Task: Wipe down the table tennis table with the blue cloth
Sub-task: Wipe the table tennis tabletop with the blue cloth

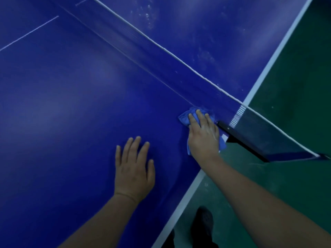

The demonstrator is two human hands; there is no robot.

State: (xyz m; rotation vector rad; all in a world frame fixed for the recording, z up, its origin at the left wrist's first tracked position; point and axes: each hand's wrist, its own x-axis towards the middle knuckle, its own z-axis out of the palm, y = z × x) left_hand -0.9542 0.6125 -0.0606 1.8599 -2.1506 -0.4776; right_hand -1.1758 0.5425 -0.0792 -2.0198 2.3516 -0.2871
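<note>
centrally, the blue cloth lay bunched on the table tennis table, close to the foot of the net and near the table's white side edge. the right hand rested flat on top of the cloth, fingers extended and pressing it against the playing surface rather than curling round it; folds of cloth showed beyond the fingertips and at the heel of the hand, by the table edge. just beside this hand, the dark net clamp projected past the side of the table, carrying the end of the net with its white top cord. the left hand lay palm down on the bare blue surface, fingers straight and slightly spread, holding nothing, apart from the cloth and nearer the person. a thin white centre line crossed the near half of the table. beyond the net, the far half bore pale smudges and specks. green floor lay past the side edge, and dark shoes of the person stood on it at the lower margin.
</note>
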